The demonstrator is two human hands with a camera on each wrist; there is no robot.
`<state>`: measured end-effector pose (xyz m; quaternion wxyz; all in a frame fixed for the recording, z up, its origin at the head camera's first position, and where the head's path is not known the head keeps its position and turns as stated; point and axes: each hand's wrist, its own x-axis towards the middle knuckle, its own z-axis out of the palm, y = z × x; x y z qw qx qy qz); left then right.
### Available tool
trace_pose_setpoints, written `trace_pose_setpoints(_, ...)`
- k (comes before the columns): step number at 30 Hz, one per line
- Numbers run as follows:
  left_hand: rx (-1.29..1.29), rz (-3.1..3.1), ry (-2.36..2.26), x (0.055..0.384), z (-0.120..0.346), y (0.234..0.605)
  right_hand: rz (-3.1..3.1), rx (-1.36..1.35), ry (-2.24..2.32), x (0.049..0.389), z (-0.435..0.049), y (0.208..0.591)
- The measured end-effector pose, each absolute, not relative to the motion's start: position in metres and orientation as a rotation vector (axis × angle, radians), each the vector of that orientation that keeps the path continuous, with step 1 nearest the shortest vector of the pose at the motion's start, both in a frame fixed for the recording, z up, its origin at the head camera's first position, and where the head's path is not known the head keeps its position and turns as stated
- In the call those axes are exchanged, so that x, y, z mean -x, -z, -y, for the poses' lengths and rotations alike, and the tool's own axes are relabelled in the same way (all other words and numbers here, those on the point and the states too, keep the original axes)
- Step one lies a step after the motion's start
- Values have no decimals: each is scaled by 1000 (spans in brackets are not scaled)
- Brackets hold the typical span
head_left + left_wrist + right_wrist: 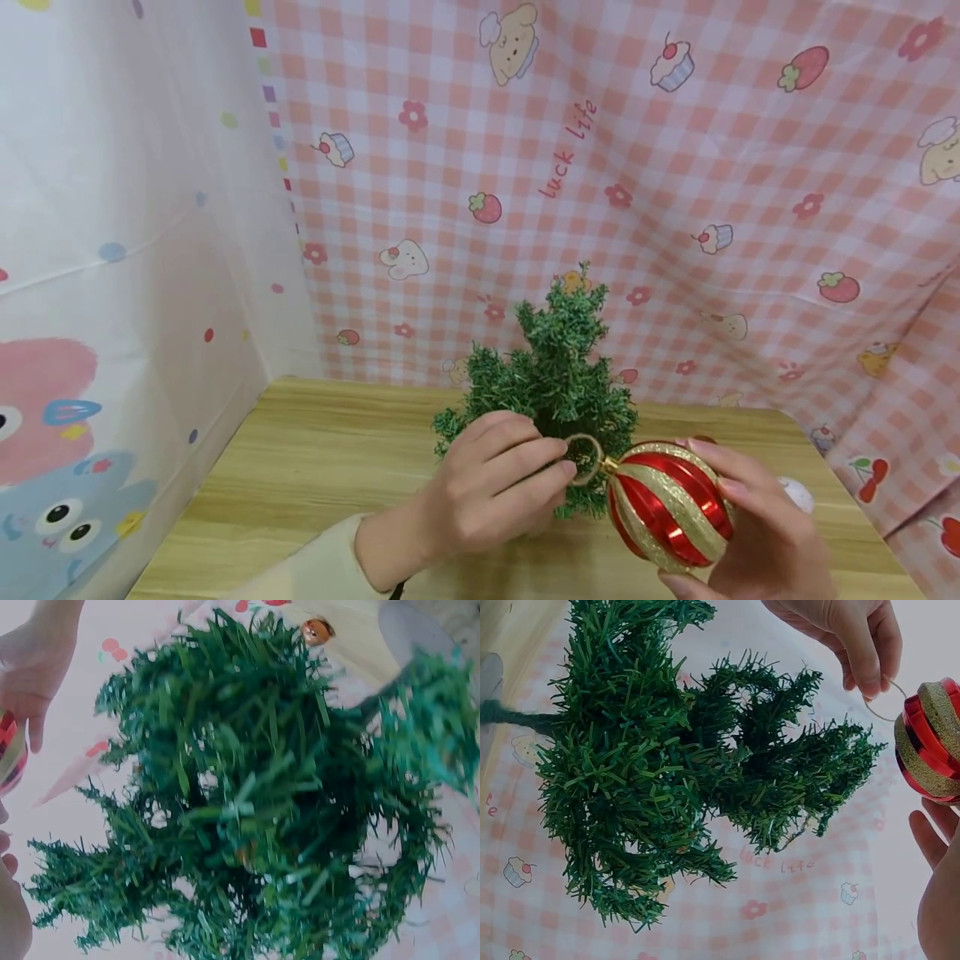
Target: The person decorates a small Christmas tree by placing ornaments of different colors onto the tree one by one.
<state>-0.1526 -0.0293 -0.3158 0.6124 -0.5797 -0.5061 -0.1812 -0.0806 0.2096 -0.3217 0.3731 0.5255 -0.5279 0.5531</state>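
Note:
A red Christmas ball (667, 504) with glittery gold stripes is tilted, its gold cap toward the left. My right hand (772, 525) holds it from the right side, fingers above and thumb below. At the cap hangs a thin string loop (583, 437), which my left hand (495, 483) pinches between thumb and fingers. Just behind both hands stands a small green artificial Christmas tree (562, 358); its lower part is hidden by the left hand. The right wrist view shows the same ball (932, 739) beside the treetop, with the left hand (855, 637) at its loop.
A white ball (797, 495) lies on the wooden table (315, 450), partly behind the right hand. An orange-brown round object (317, 631) shows past the tree in the left wrist view. A pink checked cloth (420, 183) hangs behind, and a white printed one (135, 250) at the left.

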Motion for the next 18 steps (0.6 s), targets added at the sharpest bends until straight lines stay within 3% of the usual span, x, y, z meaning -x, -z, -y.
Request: trace_pose_setpoints(18,1258,1293,386,171,31,309,1120,-1194,-1287,102,-183,315)
